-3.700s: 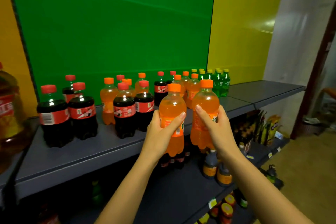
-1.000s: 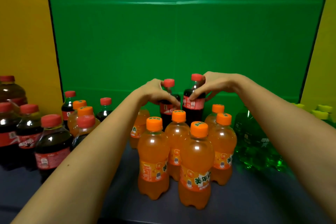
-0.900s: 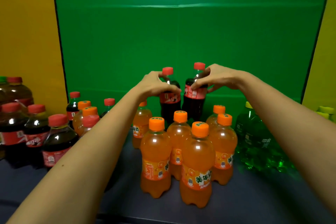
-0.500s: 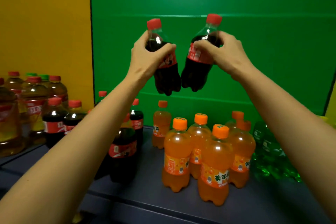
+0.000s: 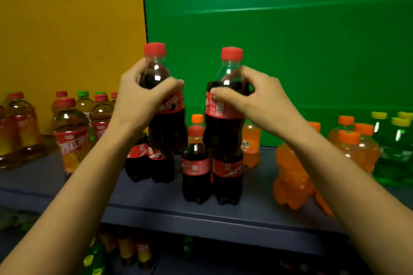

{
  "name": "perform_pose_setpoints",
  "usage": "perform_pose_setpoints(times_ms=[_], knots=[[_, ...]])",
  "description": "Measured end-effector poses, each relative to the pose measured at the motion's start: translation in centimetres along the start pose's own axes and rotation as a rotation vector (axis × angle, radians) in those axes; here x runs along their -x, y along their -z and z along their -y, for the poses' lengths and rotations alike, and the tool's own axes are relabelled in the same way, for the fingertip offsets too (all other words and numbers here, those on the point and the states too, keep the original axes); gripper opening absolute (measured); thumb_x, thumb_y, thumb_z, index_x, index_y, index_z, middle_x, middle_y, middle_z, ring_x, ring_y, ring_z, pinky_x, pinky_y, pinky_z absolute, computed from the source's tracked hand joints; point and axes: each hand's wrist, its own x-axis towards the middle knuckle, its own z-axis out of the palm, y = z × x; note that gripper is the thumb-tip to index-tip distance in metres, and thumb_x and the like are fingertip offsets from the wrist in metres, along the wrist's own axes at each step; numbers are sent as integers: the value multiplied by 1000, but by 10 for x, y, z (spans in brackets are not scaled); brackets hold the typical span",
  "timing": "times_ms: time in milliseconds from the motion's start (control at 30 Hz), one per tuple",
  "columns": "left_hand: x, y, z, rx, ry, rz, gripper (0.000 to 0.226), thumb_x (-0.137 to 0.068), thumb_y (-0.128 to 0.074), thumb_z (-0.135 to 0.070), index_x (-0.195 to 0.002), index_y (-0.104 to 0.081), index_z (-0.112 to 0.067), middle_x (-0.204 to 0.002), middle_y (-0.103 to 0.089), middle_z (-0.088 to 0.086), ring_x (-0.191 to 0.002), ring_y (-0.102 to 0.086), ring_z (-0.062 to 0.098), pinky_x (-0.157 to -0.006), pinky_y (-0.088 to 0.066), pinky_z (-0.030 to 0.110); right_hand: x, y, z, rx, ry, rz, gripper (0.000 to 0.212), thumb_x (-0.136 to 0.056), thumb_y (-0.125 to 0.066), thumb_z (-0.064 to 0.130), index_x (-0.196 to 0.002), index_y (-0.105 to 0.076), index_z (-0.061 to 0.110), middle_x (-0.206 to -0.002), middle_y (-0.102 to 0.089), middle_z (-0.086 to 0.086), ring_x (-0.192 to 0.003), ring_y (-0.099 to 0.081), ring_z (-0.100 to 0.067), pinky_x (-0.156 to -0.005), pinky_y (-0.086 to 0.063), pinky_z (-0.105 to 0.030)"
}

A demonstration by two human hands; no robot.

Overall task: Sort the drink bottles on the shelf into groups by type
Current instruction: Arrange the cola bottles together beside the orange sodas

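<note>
We hold cola bottles [image 5: 167, 131] above shelf [image 5: 245, 210] | left hand [image 5: 143, 105], right hand [image 5: 257, 102] curled round shoulders | likely heavy, stiff, slick

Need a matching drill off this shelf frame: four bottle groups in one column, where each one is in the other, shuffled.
Things
1. amber drink bottles
2. orange soda bottles
3. green soda bottles
4. raised cola bottles

Places
A. far right of the shelf, yellow caps
B. one in the left hand, one in the right hand
C. far left, before the yellow panel
D. right of the standing cola bottles, orange caps

Pairs: 1-C, 2-D, 3-A, 4-B
</note>
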Motion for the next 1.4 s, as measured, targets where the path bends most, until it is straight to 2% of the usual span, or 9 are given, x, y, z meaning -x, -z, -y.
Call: perform_pose_setpoints(times_ms=[267,367,467,600,867,967,1100,1233,1400], knots=[[33,50,72,-75,30,39,26,-67,-77,-21,-83,-57,-24,-78,-60,-3,-69,-55,3,-69,-50,19,50,-84,14,118,-71,-62,58,-56,-50,68,-86,-61,20,-81,-66,5,-77,-59,-13,-72,-47,-32],[40,60,96,-87,53,37,33,-67,-78,-23,-94,-59,-21,-83,-61,-9,-72,-57,-5,-64,-44,4,58,-112,16,149,-62,-43,46,-60,-51,66,-82,-56,26,-81,-61,10,-75,-54,-9,-68,-42,-29],[48,68,114,-97,44,51,38,-72,-76,-12,-97,-57,-34,-86,-63,-15,-76,-58,-14,-65,-41,-1,62,-134,20,196,-33,-13,32,-69,-62,58,-83,-43,36,-86,-55,14,-81,-50,-7,-72,-40,-30],[55,73,134,-130,63,39,28,-73,-74,-14,-95,-59,-22,-85,-64,-8,-74,-58,-7,-69,-48,16,61,-160,27,199,-78,36,54,-74,-63,54,-115,-42,26,-111,-59,8,-102,-57,-14,-83,-43,-28],[52,71,157,-230,-17,-33,30,-78,-70,-35,-95,-58,-14,-90,-57,3,-85,-54,16,-75,-45,28,62,-202,12,65,-212,9,57,-83,-58,48,-126,-33,20,-119,-53,0,-107,-55,-19,-87,-47,-32],[49,65,165,-313,-65,-75,47,-75,-61,-51,-102,-57,-13,-96,-49,1,-93,-44,13,-82,-35,24,62,-215,9,40,-235,3,64,-89,-52,45,-139,-24,17,-132,-41,-1,-119,-44,-17,-97,-39,-28],[47,59,173,-288,-12,-106,54,-77,-70,-32,-118,-46,-6,-105,-44,-1,-101,-41,12,-86,-33,25,58,-227,8,11,-265,-40,65,-92,-48,42,-143,-17,16,-136,-34,-3,-126,-36,-15,-103,-34,-26],[47,57,181,-323,-22,-78,55,-81,-65,-36,-121,-45,-4,-109,-49,6,-103,-44,18,-88,-37,29,51,-231,5,11,-286,-41,68,-93,-47,38,-145,-10,14,-145,-26,-5,-134,-28,-16,-103,-25,-19],[48,60,177,-415,-61,-77,68,-84,-42,-53,-132,-38,-6,-128,-47,12,-119,-39,24,-101,-31,31,51,-210,10,4,-261,85,69,-96,-43,33,-148,-2,13,-157,-6,0,-143,-11,-13,-110,-12,-19]])
